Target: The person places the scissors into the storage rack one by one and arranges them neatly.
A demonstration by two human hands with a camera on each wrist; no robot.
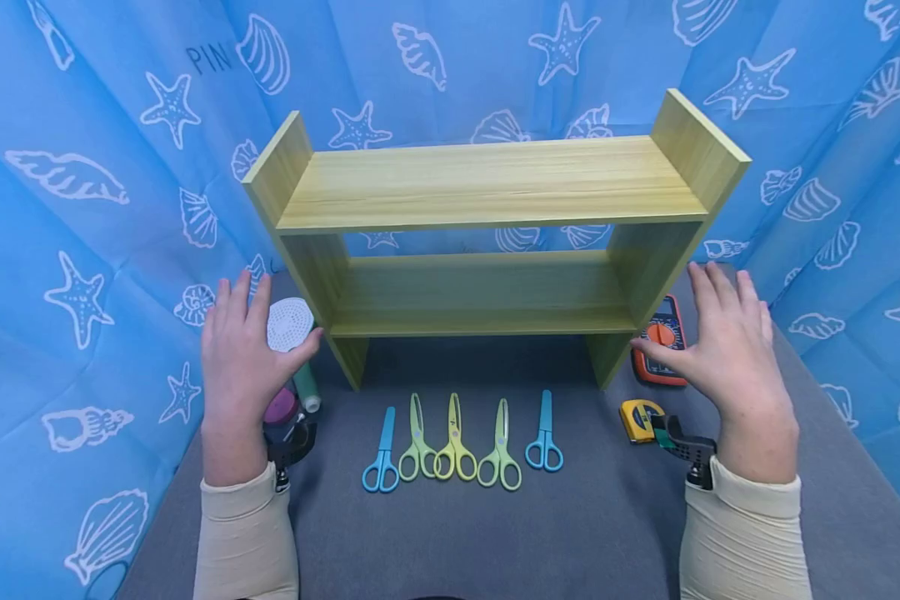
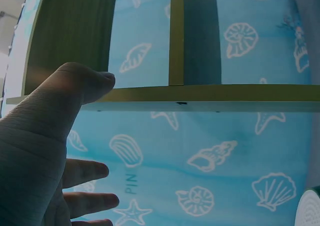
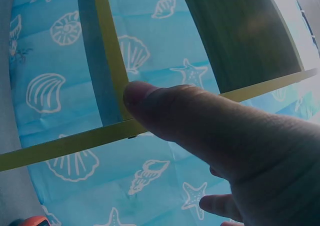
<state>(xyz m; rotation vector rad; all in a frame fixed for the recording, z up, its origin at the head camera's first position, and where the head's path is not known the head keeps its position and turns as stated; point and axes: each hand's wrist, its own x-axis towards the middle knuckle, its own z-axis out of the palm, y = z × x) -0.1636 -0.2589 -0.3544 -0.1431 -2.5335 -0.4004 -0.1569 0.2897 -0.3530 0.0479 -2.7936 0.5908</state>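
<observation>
A two-tier wooden shelf stands on the grey table between my hands. Beside its left side panel is my left hand, fingers extended and thumb spread toward the panel. My right hand is held the same way by the right panel. Both palms hold nothing. In the left wrist view the thumb overlaps the panel's edge; the right thumb overlaps it in the right wrist view. In front of the shelf lies a row of scissors: blue, green, yellow, green and blue.
Right of the shelf lie an orange-edged multimeter and a yellow tape measure. By my left hand are a white perforated disc, a green cylindrical piece and a purple round item. A blue seashell-print curtain hangs behind.
</observation>
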